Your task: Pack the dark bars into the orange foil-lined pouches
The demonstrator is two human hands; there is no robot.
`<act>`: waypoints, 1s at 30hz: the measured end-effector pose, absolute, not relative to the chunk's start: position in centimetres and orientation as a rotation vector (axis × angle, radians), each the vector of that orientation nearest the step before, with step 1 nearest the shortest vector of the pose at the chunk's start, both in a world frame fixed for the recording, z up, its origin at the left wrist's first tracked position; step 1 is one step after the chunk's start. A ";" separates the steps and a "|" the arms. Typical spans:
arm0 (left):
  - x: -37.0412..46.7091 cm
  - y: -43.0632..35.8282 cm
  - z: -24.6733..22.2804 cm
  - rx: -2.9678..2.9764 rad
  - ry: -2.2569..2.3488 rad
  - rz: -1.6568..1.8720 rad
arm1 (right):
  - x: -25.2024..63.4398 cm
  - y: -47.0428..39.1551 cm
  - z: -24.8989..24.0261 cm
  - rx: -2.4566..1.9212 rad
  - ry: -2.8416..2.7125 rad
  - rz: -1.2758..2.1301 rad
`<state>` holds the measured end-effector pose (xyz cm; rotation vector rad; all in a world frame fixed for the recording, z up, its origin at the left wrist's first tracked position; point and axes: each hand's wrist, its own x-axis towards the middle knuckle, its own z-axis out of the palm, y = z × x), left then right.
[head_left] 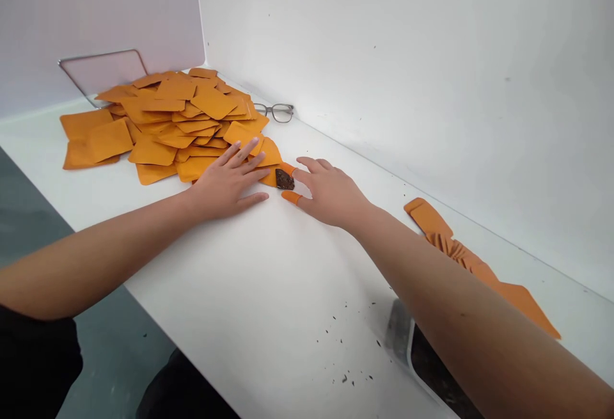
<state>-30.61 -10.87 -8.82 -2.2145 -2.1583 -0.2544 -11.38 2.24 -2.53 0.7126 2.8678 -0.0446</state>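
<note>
My left hand [233, 182] lies flat with its fingers spread, its fingertips on the near right edge of a heap of orange pouches [167, 121]. Beside it, my right hand [330, 192] has orange covers on its thumb and index finger. Between those two fingertips is a dark, speckled, flaky piece [284, 180], which lies over the edge of an orange pouch [269, 153]. The other fingers of my right hand are partly curled, away from the piece.
Eyeglasses [280, 112] and a metal wire stand [98, 57] sit behind the heap. At right, a row of overlapping orange pouches [480, 265] runs along the white wall. My right forearm partly covers a clear container [411, 342] of dark material. Dark crumbs [344, 379] dot the white table [230, 291].
</note>
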 end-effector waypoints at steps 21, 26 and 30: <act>-30.6 -11.1 -8.5 -2.190 -2.177 -0.273 | -9.4 2.4 -2.5 1.110 2.708 -0.638; -30.5 -11.2 -8.5 -2.166 -2.188 -0.266 | -7.9 2.3 -1.0 1.179 2.639 -0.841; -30.6 -11.1 -8.7 -2.161 -2.201 -0.240 | -5.0 1.6 0.8 1.260 2.754 -0.889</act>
